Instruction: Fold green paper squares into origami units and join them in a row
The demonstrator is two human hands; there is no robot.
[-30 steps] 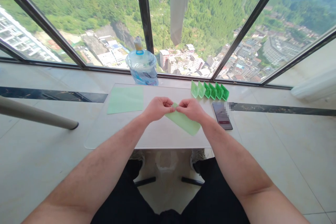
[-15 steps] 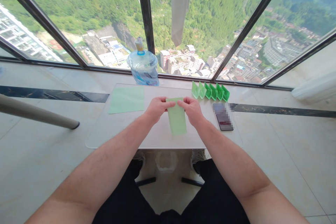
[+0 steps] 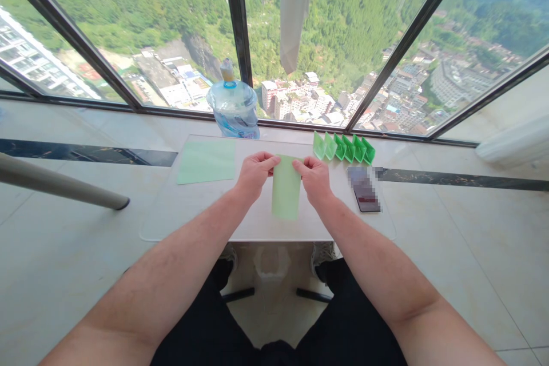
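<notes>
A folded strip of light green paper point(image 3: 285, 191) hangs upright over the middle of a small white table point(image 3: 197, 211). My left hand point(image 3: 254, 174) pinches its top left corner. At the top right corner my right hand point(image 3: 316, 178) pinches it too. Both hands are closed on the paper. A flat sheet of light green paper point(image 3: 206, 162) lies on the table to the left of my left hand. Several folded green paper pieces point(image 3: 343, 148) stand in a row at the table's far right.
A phone point(image 3: 363, 195) lies on the table right of my right hand. A large clear water bottle point(image 3: 234, 108) stands at the table's far edge by the window. A grey pole point(image 3: 60, 185) juts in from the left. A white cloth point(image 3: 291, 6) hangs above.
The green paper strip has swung from a slant toward the lower right to hanging straight down. My two hands have moved a little apart along its top edge and slightly up.
</notes>
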